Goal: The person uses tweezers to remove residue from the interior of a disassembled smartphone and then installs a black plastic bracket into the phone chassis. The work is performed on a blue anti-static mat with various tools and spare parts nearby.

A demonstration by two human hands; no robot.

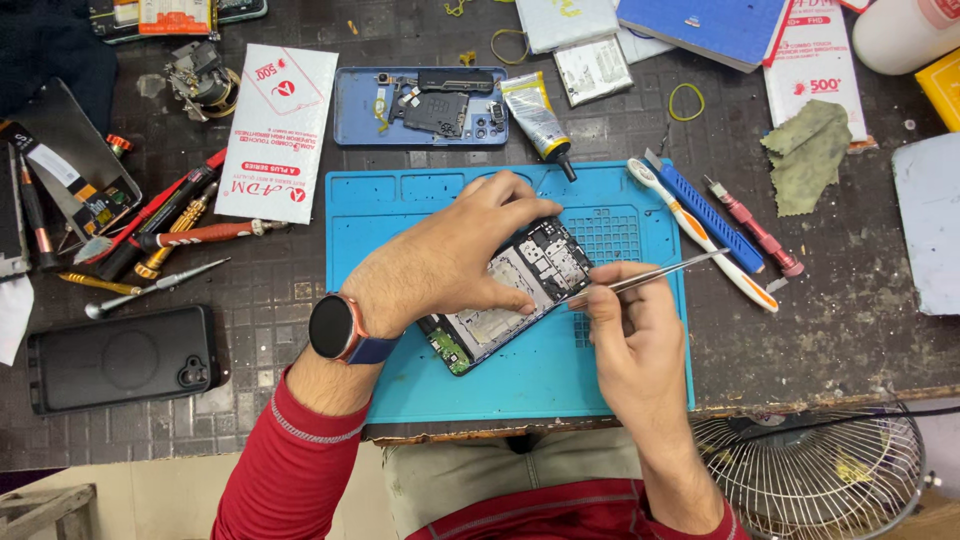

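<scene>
An opened phone with its circuit boards bare lies at an angle on the blue work mat. My left hand presses down on its middle and holds it still; a dark watch is on that wrist. My right hand grips metal tweezers, whose tips touch the phone's right edge near the top board.
A blue phone back shell with loose parts and a glue tube lie behind the mat. A toothbrush, a blue tool and a red screwdriver lie to the right. Screwdrivers and a black phone case sit left. A fan grille is at lower right.
</scene>
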